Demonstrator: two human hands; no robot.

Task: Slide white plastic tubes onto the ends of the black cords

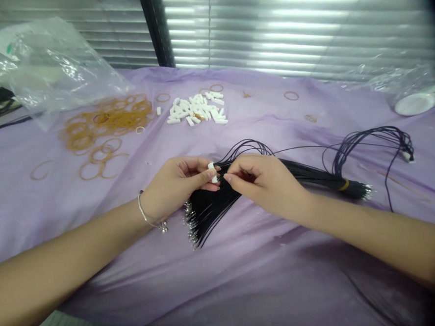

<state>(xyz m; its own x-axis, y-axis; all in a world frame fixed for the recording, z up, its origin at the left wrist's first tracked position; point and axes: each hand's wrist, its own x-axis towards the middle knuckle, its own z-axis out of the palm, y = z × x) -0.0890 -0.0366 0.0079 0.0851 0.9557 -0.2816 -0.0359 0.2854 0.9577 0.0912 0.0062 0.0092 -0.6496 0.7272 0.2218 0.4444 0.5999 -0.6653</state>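
Note:
My left hand [176,182] pinches a small white plastic connector [212,173] between thumb and fingertips. My right hand [263,180] sits just beside it, its fingertips closed on a thin black wire close to the connector. Under both hands fans a large bundle of black wires [220,202], with metal crimped ends [191,224] splayed at the lower left. A yellow rubber band [344,184] binds the bundle at the right, near more metal ends [366,190]. Loose wire loops [371,143] arc up to the right, ending in a white connector [407,156].
A purple plastic sheet [58,217] covers the table. Beyond the hands lie a pile of white connectors [195,109] and a heap of tan rubber bands [106,118]. A clear plastic bag [45,65] sits far left; a white dish [415,104] sits far right, below window blinds [286,26].

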